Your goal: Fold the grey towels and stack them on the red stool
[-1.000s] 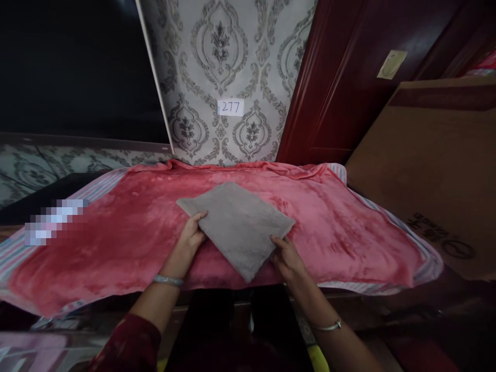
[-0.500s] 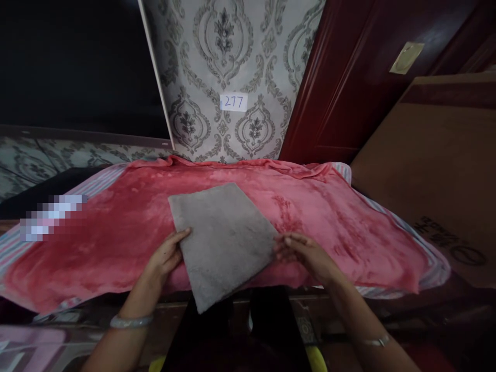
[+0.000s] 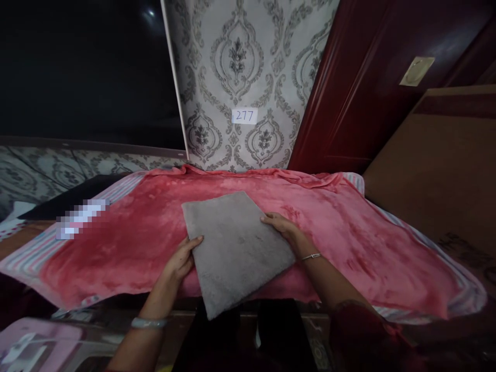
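A flat, square grey piece with a plush surface (image 3: 238, 248) is held over the near part of a pink-red blanket (image 3: 155, 232). I cannot tell whether it is a folded cloth or a mat. On its left edge my left hand (image 3: 184, 258) is closed, thumb on top and fingers underneath. At the upper right edge my right hand (image 3: 281, 225) grips it too, thumb on top, the other fingers mostly hidden below. One corner of the grey piece points down past the blanket's front edge.
Behind the blanket rises a patterned wall with a paper label reading 277 (image 3: 244, 115). A dark screen (image 3: 85, 72) is at upper left. A red door (image 3: 349, 88) and a large cardboard box (image 3: 437, 170) stand to the right. A pink object (image 3: 34, 341) lies at lower left.
My right hand has moved from the right corner up to the upper right edge and closed there. My left hand keeps its hold. The whole view has shifted a little.
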Demonstrator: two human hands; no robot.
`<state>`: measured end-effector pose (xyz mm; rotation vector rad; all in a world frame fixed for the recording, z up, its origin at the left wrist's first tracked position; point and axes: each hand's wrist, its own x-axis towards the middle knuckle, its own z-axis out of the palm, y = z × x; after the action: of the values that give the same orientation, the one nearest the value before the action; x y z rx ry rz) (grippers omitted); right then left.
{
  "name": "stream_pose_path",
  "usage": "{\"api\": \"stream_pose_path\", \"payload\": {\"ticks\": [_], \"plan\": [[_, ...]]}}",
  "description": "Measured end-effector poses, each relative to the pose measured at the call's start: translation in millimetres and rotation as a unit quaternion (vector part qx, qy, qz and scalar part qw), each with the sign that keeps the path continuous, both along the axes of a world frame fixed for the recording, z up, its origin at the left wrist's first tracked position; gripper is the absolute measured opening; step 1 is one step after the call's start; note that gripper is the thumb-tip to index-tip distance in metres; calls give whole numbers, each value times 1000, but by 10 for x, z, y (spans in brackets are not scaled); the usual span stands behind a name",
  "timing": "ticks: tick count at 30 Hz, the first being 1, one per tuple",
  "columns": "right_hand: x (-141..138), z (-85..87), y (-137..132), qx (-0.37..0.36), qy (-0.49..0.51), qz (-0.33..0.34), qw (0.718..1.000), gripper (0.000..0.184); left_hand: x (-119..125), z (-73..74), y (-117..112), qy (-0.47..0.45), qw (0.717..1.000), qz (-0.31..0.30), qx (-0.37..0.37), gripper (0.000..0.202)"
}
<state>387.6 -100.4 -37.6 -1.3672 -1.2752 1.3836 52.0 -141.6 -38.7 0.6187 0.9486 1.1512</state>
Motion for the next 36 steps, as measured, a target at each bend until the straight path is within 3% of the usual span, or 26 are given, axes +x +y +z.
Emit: {"api": "stream_pose_path", "payload": {"ticks": [3,5,11,13,15,17,20,23,30,36], "plan": [[-93,50,25,6,3,-13,1000,29,37,10,11,14,1000,25,12,49],[-120,103,4,37,13,-30,999,32,58,93,24,24,999,35,20,44],[41,418,-263,143,95,-103,980,49,114,594,298,31,997,-30,58,47],[134,445,-340,146,127,-135,972,56,184,659,471,28,996,-46,67,50],[215,358,-387,126,158,-146,968,61,280,602,623,26,996,-58,59,49],[275,174,-415,88,179,-136,970,62,369,453,718,32,997,-66,35,50],[326,-145,-444,55,210,-126,968,56,431,214,753,42,996,-76,36,54],[353,-340,-474,72,243,-131,958,52,417,108,730,42,993,-83,70,54],[391,-360,-514,72,302,-157,938,51,404,169,706,37,994,-81,61,59],[409,-300,-542,76,296,-105,946,48,416,167,708,62,992,-79,83,58]]}}
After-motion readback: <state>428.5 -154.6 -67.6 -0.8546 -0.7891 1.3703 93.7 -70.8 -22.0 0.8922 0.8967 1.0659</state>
